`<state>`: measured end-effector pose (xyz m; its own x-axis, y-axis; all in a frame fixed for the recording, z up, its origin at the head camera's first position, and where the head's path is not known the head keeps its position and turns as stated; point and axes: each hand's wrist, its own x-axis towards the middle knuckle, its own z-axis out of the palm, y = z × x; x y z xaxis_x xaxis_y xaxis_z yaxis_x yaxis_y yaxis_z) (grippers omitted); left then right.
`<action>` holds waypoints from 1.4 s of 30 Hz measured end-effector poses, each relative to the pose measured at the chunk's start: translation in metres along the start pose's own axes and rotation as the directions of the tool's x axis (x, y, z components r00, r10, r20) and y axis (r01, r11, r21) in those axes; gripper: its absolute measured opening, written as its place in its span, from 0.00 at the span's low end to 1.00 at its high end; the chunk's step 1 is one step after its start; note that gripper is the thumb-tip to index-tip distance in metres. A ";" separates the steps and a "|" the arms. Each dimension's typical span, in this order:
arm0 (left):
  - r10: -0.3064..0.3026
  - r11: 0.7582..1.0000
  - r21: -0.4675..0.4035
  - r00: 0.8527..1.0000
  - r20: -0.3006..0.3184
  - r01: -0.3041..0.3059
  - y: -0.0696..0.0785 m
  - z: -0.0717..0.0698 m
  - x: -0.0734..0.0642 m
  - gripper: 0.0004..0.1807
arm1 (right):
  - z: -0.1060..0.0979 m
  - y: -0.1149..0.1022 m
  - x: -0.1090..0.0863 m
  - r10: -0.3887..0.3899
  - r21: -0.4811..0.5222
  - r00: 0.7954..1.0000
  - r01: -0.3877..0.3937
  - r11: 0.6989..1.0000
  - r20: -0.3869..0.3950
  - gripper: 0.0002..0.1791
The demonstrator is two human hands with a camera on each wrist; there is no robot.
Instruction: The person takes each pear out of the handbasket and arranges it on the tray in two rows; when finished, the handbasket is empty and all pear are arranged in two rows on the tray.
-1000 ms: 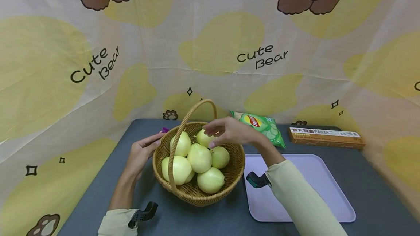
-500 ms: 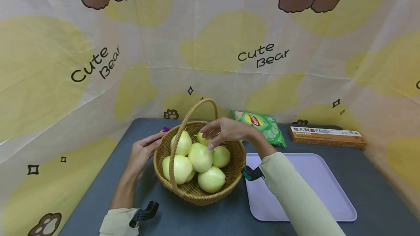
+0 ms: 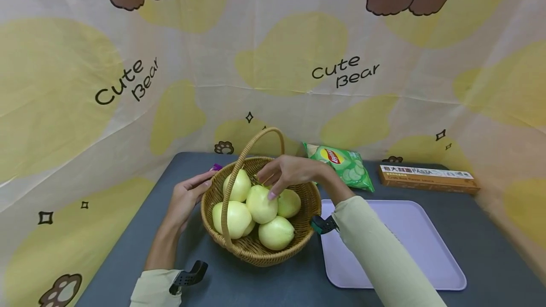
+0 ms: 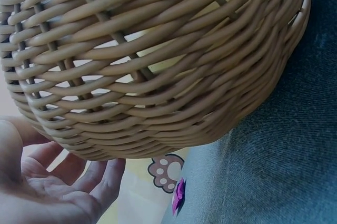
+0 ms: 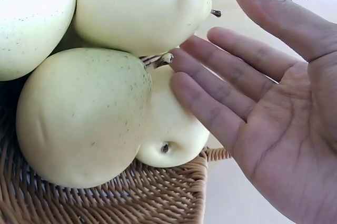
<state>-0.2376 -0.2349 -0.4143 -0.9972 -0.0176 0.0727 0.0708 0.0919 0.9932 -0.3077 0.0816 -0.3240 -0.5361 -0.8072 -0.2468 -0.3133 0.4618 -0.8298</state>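
A wicker basket is standing on the grey table, with pale green pears piling up inside it. The left hand is resting against the basket's left side, fingers lying loosely along the wicker without gripping. The right hand is hanging over the back of the basket with fingers long and parted; it is not grasping any fruit, though its fingertips are lying against or very near the rear pear (the hand is hiding most of that one from the head camera).

For a sound hold, the fingers should be cupping the rear pear's far side and the thumb its near side, clear of the stem that is poking out beside it. The left hand should be steadying the basket, since neighbouring pears are leaning together and could roll.

The basket's tall handle is blocking the left, so the freer side is probably the right. A lilac tray is lying right of the basket, partly beneath the right sleeve; a green chip bag is lying behind it to the right, a pasta box is sitting farther right, and a small purple thing is showing behind the basket's left side.
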 end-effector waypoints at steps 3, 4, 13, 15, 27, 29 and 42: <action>0.001 1.000 -0.006 1.000 0.002 -0.001 0.001 0.000 -0.001 0.24 | 0.001 -0.001 0.003 0.011 -0.024 1.000 -0.011 1.000 0.010 0.40; -0.001 1.000 -0.010 1.000 0.002 0.001 0.001 0.000 -0.001 0.24 | 0.002 -0.001 0.004 0.010 -0.031 1.000 -0.010 0.999 0.017 0.40; -0.008 1.000 -0.023 1.000 0.000 0.008 0.003 0.001 -0.003 0.24 | 0.005 -0.005 0.010 -0.008 -0.088 0.995 0.017 0.996 0.103 0.37; -0.008 1.000 -0.023 1.000 -0.001 0.008 0.003 0.001 -0.003 0.24 | 0.006 -0.005 0.011 -0.012 -0.095 0.993 0.023 0.995 0.114 0.37; -0.012 1.000 -0.024 1.000 -0.001 0.012 0.001 0.001 -0.002 0.24 | 0.010 -0.005 0.011 0.042 -0.184 0.994 -0.022 0.983 0.103 0.44; -0.013 1.000 -0.026 1.000 -0.001 0.013 0.002 0.001 -0.001 0.24 | 0.010 -0.004 0.012 0.033 -0.187 0.994 -0.013 0.982 0.104 0.43; 0.002 1.000 -0.028 1.000 0.004 -0.002 0.000 0.000 -0.002 0.25 | 0.011 -0.004 0.007 -0.002 -0.215 0.998 0.016 0.976 0.062 0.41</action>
<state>-0.2359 -0.2349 -0.4147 -0.9972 -0.0137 0.0740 0.0730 0.0644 0.9953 -0.3019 0.0702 -0.3277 -0.4859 -0.8296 -0.2752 -0.4832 0.5173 -0.7063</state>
